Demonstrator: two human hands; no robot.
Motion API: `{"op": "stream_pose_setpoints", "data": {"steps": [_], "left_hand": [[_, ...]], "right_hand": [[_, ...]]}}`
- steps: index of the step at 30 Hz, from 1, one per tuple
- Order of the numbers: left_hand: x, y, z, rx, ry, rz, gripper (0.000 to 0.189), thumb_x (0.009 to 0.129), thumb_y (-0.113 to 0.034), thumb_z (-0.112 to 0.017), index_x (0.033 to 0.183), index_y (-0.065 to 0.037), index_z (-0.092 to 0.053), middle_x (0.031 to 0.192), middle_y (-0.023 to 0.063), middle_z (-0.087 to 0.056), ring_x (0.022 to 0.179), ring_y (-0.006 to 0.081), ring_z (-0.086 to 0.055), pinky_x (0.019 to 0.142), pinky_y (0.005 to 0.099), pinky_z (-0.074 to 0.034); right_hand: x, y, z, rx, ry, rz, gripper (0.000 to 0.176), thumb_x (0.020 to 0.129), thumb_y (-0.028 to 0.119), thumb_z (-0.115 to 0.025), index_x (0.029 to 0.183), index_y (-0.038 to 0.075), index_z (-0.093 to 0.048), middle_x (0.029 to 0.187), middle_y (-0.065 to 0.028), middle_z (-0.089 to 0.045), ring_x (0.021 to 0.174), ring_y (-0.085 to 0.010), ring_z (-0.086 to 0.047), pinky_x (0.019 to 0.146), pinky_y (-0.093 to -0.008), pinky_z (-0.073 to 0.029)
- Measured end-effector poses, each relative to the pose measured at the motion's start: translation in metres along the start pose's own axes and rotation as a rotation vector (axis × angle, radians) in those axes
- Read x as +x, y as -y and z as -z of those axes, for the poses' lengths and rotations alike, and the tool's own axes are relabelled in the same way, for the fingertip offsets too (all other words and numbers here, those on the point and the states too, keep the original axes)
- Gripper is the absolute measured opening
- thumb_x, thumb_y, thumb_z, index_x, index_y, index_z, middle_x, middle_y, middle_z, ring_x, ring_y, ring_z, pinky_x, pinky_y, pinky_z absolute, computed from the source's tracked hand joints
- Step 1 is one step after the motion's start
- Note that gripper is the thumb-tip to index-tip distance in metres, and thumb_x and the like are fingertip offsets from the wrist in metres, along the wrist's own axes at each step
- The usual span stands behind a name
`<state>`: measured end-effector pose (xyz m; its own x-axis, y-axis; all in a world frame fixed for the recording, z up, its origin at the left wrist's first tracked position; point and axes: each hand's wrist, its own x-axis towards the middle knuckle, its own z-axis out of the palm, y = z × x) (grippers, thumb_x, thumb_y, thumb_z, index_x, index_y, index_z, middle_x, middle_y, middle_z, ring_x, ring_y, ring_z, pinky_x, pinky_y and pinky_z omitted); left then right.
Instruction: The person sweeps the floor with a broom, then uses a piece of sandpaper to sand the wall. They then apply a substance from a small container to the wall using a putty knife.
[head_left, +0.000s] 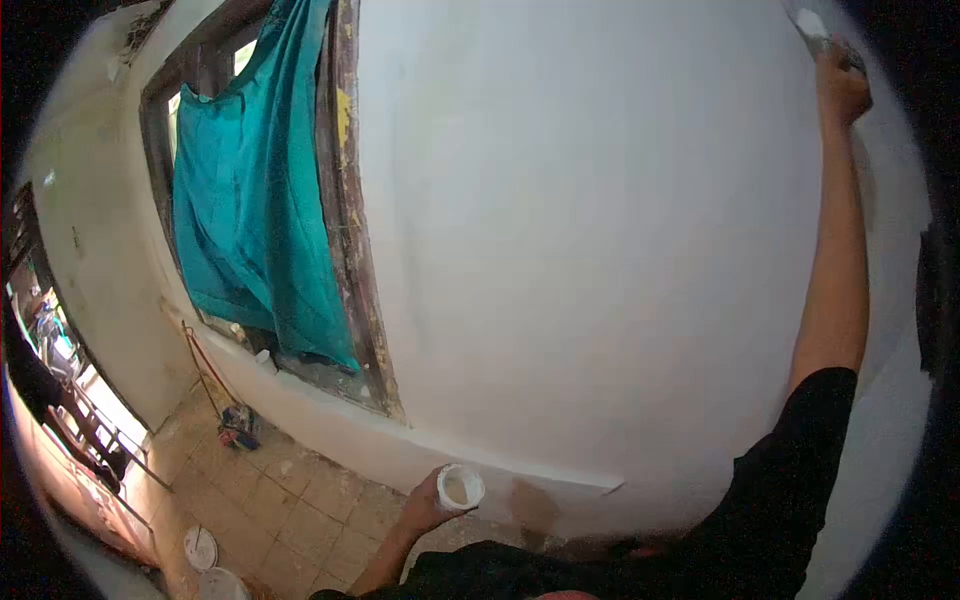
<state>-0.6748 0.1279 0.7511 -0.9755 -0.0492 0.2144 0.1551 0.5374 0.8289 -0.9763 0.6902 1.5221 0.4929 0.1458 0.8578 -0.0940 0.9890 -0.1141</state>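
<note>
At one o'clock my right hand [842, 88] is closed round a white-smeared flat tool [812, 25], arm at full stretch so the blade meets the white wall [600, 250]. At six o'clock my left hand [425, 505] wraps a small tub [460, 488] of pale paste, mouth up, I judge to keep it from spilling. A teal cloth [260, 220] hangs at ten o'clock.

Fisheye head view faces the white wall [600, 250] closely

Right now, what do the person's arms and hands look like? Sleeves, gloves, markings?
No gloves on left hand or right hand. Right side: short black sleeve, uncovered below it. Left side: uncovered as far as shown, any sleeve hidden. No watch or markings seen.
</note>
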Motion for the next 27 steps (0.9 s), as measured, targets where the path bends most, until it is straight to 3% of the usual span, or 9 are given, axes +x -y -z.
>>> {"op": "stream_pose_setpoints", "data": {"steps": [3,9,10,12,15,16,20,24,27], "left_hand": [[0.002,0.011,0.009,-0.012,-0.006,0.023,0.095,0.071,-0.043,-0.094,0.146,-0.009,-0.047,0.135,0.0174,-0.064,0.125,0.0349,-0.063,0.102,0.0466,-0.053],[0.003,0.046,0.033,-0.040,0.011,0.010,0.094,0.071,-0.043,-0.094,0.146,-0.009,-0.048,0.136,0.0173,-0.064,0.125,0.0342,-0.063,0.103,0.0462,-0.053],[-0.002,0.051,0.035,-0.035,0.002,0.027,0.095,0.070,-0.041,-0.094,0.146,-0.009,-0.048,0.135,0.0168,-0.064,0.124,0.0338,-0.064,0.103,0.0463,-0.053],[-0.007,0.060,0.045,-0.039,0.007,0.041,0.095,0.070,-0.040,-0.095,0.146,-0.009,-0.048,0.135,0.0163,-0.065,0.124,0.0335,-0.064,0.103,0.0463,-0.053],[-0.021,0.069,0.063,-0.122,-0.028,-0.048,0.093,0.070,-0.037,-0.095,0.145,-0.008,-0.049,0.134,0.0160,-0.065,0.124,0.0336,-0.064,0.103,0.0467,-0.053],[-0.024,0.076,0.066,-0.105,-0.021,-0.011,0.092,0.069,-0.035,-0.095,0.145,-0.007,-0.049,0.133,0.0159,-0.065,0.124,0.0336,-0.064,0.103,0.0464,-0.053],[-0.035,0.109,0.070,-0.077,-0.026,0.005,0.089,0.069,-0.033,-0.095,0.142,-0.007,-0.051,0.133,0.0160,-0.065,0.125,0.0332,-0.063,0.103,0.0460,-0.052],[-0.041,0.110,0.086,-0.077,0.013,0.028,0.090,0.068,-0.034,-0.096,0.142,-0.007,-0.051,0.134,0.0164,-0.064,0.125,0.0335,-0.062,0.103,0.0464,-0.052],[-0.035,0.103,0.095,-0.185,0.016,0.060,0.090,0.069,-0.037,-0.096,0.142,-0.007,-0.052,0.135,0.0173,-0.063,0.126,0.0344,-0.061,0.104,0.0472,-0.051]], "right_hand": [[-0.026,0.078,-0.024,0.235,0.032,-0.026,0.064,0.094,0.059,-0.062,0.086,-0.002,-0.078,0.091,-0.0208,-0.077,0.089,-0.0331,-0.076,0.074,-0.0412,-0.057],[-0.134,0.367,0.068,0.822,-0.066,0.223,0.024,0.102,0.015,-0.061,0.093,-0.003,-0.073,0.090,-0.0159,-0.076,0.081,-0.0229,-0.073,0.075,-0.0359,-0.058],[-0.167,0.381,0.072,0.838,0.189,0.274,0.025,0.100,0.029,-0.065,0.103,0.006,-0.076,0.100,-0.0142,-0.077,0.090,-0.0328,-0.075,0.076,-0.0372,-0.060],[-0.225,0.427,0.117,0.990,0.245,0.447,0.028,0.092,0.016,-0.069,0.119,0.012,-0.070,0.114,-0.0136,-0.074,0.101,-0.0324,-0.072,0.089,-0.0412,-0.061],[-0.287,0.446,0.199,1.078,0.617,0.543,0.027,0.089,0.013,-0.073,0.114,0.004,-0.070,0.110,-0.0164,-0.074,0.097,-0.0327,-0.073,0.082,-0.0413,-0.061],[-0.294,0.447,0.221,1.076,0.775,0.509,0.021,0.090,0.009,-0.074,0.111,0.008,-0.072,0.109,-0.0128,-0.075,0.092,-0.0301,-0.072,0.079,-0.0358,-0.060],[-0.275,0.439,0.223,1.224,0.829,0.316,0.019,0.096,0.013,-0.072,0.113,0.005,-0.072,0.109,-0.0090,-0.076,0.096,-0.0169,-0.073,0.088,-0.0320,-0.056],[-0.198,0.416,0.151,0.923,0.559,0.213,0.026,0.101,0.030,-0.066,0.104,0.006,-0.076,0.092,-0.0133,-0.078,0.083,-0.0183,-0.076,0.077,-0.0340,-0.058],[-0.158,0.427,0.178,0.888,0.431,0.059,0.021,0.103,0.017,-0.062,0.104,0.000,-0.075,0.100,-0.0108,-0.078,0.086,-0.0193,-0.073,0.078,-0.0310,-0.057]]}}
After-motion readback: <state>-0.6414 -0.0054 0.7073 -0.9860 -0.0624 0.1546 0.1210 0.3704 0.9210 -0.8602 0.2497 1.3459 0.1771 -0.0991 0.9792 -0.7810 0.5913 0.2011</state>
